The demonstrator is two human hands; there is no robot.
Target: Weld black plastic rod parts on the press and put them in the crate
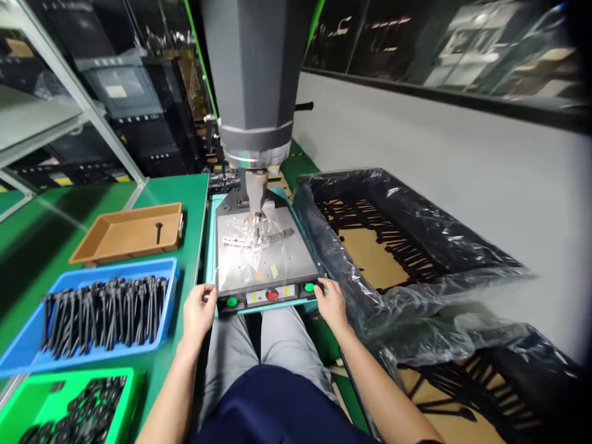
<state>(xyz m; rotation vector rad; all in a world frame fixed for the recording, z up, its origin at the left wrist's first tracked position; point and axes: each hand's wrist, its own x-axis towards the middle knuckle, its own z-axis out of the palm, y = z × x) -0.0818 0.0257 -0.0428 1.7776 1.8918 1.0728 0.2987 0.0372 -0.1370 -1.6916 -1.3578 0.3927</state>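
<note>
A press machine's head (254, 74) hangs in front of me, its metal tip (257, 191) over a grey work plate (296, 259). Below the tip, a metal fixture (277, 237) lies under clear plastic. My left hand (198, 311) is at the left front corner of the base, fingers loosely bent, thumb and forefinger apart, near the left green button (232, 302). At the right front corner is my right hand (332, 303), thumb and forefinger apart beside the right green button (309, 287). A red button (272, 295) sits between the green ones. Neither hand holds a loose part.
At left, a brown tray (124, 250) has one black part, a blue bin (172, 277) many black stems, and a green bin (134, 394) small black rings. Plastic-lined black crates (444, 240) with black parts on cardboard stand at right. Shelving frames the left.
</note>
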